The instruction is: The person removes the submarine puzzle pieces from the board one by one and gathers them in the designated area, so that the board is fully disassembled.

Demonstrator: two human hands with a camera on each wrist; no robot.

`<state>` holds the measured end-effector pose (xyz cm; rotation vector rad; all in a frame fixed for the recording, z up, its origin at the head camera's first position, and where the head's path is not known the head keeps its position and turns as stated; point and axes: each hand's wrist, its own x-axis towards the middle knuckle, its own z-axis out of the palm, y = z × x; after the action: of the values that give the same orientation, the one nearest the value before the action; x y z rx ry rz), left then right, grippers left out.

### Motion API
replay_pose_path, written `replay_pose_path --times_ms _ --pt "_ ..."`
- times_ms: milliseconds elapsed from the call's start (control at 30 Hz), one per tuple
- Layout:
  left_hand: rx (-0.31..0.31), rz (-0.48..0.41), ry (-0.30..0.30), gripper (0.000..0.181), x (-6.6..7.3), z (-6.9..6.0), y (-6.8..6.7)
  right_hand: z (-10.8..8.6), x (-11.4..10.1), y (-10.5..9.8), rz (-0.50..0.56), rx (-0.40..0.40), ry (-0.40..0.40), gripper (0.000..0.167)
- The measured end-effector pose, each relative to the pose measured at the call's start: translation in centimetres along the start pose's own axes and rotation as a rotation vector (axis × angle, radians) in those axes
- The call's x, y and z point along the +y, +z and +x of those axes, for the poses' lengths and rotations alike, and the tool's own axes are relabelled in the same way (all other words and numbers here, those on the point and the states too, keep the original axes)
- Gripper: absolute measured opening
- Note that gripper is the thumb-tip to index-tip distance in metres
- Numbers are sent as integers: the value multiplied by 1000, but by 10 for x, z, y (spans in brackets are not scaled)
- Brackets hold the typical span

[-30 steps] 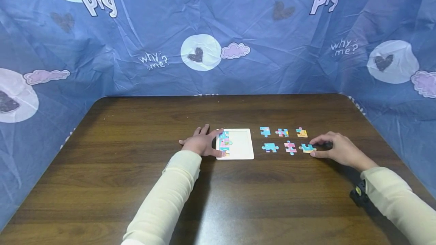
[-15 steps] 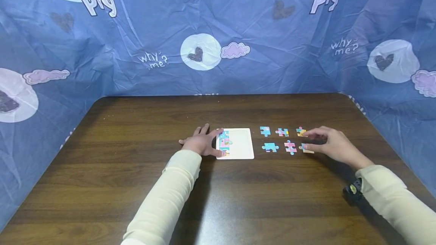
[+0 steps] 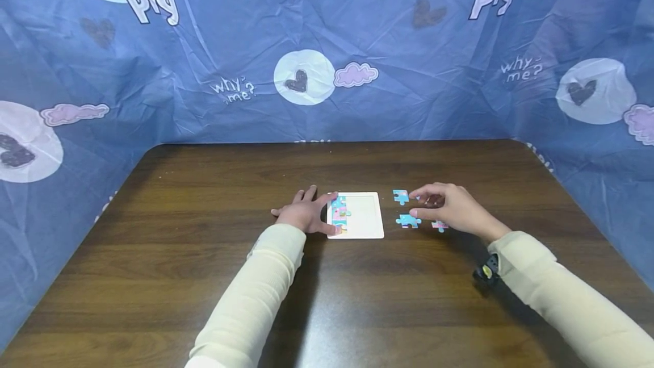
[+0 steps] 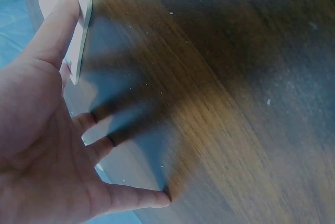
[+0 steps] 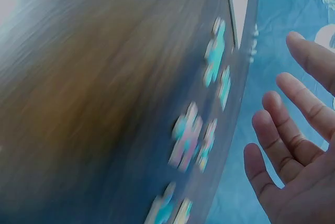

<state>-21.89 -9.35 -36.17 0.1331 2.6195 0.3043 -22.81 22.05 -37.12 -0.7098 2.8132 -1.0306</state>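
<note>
Here's your left hand (image 3: 300,214), spread wide at the left side of the white tray (image 3: 365,217), nothing gripped in it! Your thumb lies on the near left corner, your index finger on the far left corner, and your other fingers fan out over the brown table (image 3: 128,277). The left wrist view backs that up: thumb flat on the tray, little fingertip down at the wood.

Inside the tray, a joined strip (image 3: 338,214) of blue and pink runs along the left side, partly under your thumb and index finger, and the pale base shows to its right.

Over to your right hand (image 3: 457,209)! It's above the loose pieces, right of the tray, fingers relaxed and apart, no piece showing in its grasp. Your index fingertip is just beside the far blue piece (image 3: 401,196); your thumb tip overlaps the near blue piece (image 3: 409,221) in the head view, and whether it touches, I can't tell. Just below your palm peeks the pink piece (image 3: 440,225), half covered.

The right wrist view is blurred, but six loose pieces show there, in three pairs, the last pair cut off at the bottom edge.

Cream sleeves (image 3: 250,294) cover both your arms, a black device (image 3: 487,269) sits at your right wrist, and blue cloth (image 3: 214,33) printed "pig" and "why me?" hangs behind the table.
</note>
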Motion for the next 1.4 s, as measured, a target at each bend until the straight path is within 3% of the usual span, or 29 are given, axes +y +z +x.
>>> replay_pose_path --times_ms 200,433,700,1033,1233,1400 --pt "-8 6 -9 87 1 2 0 22 -15 14 -1 -10 -29 34" --pt "-11 16 -20 86 1 2 0 46 -31 25 -6 -73 -18 34" --pt "-10 9 -21 87 1 2 0 68 -47 43 21 -132 61 37" --pt "-10 9 -10 88 0 0 -2 82 -70 68 -25 -161 142 29" --pt "-2 1 3 89 -1 0 -1 86 -75 78 -86 -162 142 19" --pt "-2 2 1 88 -1 1 0 90 -77 85 -154 -152 135 21"
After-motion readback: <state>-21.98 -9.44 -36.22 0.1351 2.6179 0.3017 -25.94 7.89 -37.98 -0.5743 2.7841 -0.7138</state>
